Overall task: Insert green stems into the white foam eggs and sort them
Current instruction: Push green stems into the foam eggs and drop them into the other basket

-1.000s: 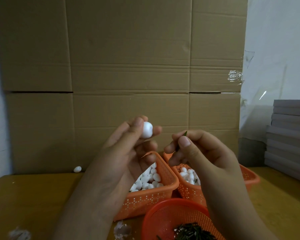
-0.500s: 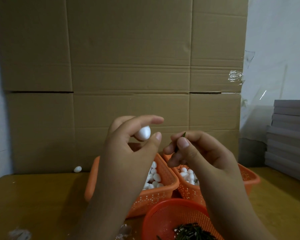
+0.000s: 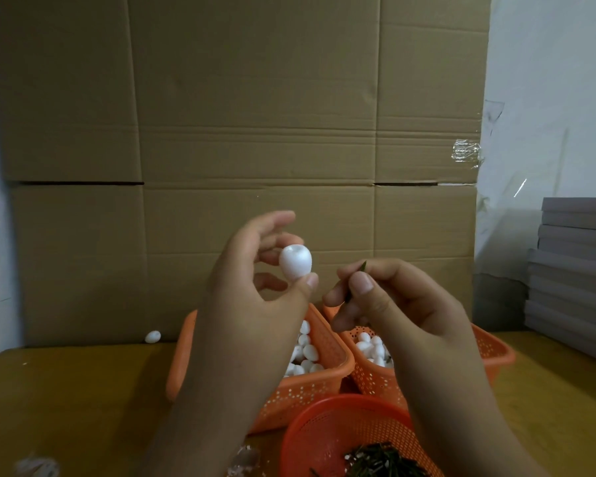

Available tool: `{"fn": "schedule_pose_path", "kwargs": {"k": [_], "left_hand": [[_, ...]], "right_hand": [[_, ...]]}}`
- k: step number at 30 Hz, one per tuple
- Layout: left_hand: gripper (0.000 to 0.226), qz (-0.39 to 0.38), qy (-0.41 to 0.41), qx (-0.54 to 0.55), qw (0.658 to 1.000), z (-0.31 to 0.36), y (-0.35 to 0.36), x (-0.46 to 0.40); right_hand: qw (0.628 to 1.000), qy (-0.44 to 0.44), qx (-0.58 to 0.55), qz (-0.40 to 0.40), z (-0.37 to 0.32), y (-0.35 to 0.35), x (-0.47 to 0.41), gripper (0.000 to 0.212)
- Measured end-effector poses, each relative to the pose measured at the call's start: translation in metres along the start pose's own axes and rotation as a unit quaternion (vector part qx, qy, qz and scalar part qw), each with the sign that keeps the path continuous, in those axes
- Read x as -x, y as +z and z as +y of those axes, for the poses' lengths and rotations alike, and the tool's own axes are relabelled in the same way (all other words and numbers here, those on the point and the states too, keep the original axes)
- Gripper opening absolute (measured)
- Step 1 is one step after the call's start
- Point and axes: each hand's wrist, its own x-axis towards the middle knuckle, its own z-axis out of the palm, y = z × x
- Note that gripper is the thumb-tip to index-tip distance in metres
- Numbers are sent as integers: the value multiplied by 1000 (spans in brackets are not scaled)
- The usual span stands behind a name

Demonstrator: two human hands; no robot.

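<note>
Foam egg point(image 3: 295, 262): white, held up in the air above the baskets, between thumb tip below and fingers behind; a small dimple shows at its upper end.
Left hand point(image 3: 255, 297): raised; thumb and 1 or 2 fingers pinch the egg, the remaining fingers spread loosely above it, blurred.
Green stem point(image 3: 356, 280): thin, dark green, tilted, its upper tip pointing toward the egg but apart from it.
Right hand point(image 3: 389, 301): just right of the egg; thumb and curled fingers pinch the stem, which shows above and below the thumb.
Left basket point(image 3: 310, 390): orange, perforated, rectangular, on the worktop under the left hand; holds loose white eggs.
Right basket point(image 3: 489, 352): orange, perforated, beside the left basket; holds white eggs, partly hidden by the right arm.
Round basket point(image 3: 338, 428): orange mesh, nearest the camera; holds a pile of dark green stems point(image 3: 386, 463).
Stray egg point(image 3: 152, 337): 1 white egg on the worktop at the foot of the cardboard.
Worktop point(image 3: 83, 401): wooden, yellow-brown; white scraps near its front edge.
Cardboard point(image 3: 255, 132): large flattened sheet standing behind the baskets.
Grey boards point(image 3: 575, 266): stacked at the right edge.
</note>
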Motion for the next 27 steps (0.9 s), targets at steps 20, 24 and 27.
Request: {"fn": "schedule_pose_path", "kwargs": {"k": [20, 24, 27], "left_hand": [[43, -45, 6, 13, 999, 1, 5, 1], [31, -49, 2, 23, 999, 0, 3, 1], [33, -52, 25, 35, 998, -1, 1, 0]], "right_hand": [[997, -47, 51, 37, -3, -4, -2, 20], [996, -48, 69, 43, -4, -5, -3, 19], [996, -37, 64, 45, -5, -5, -4, 20]]}}
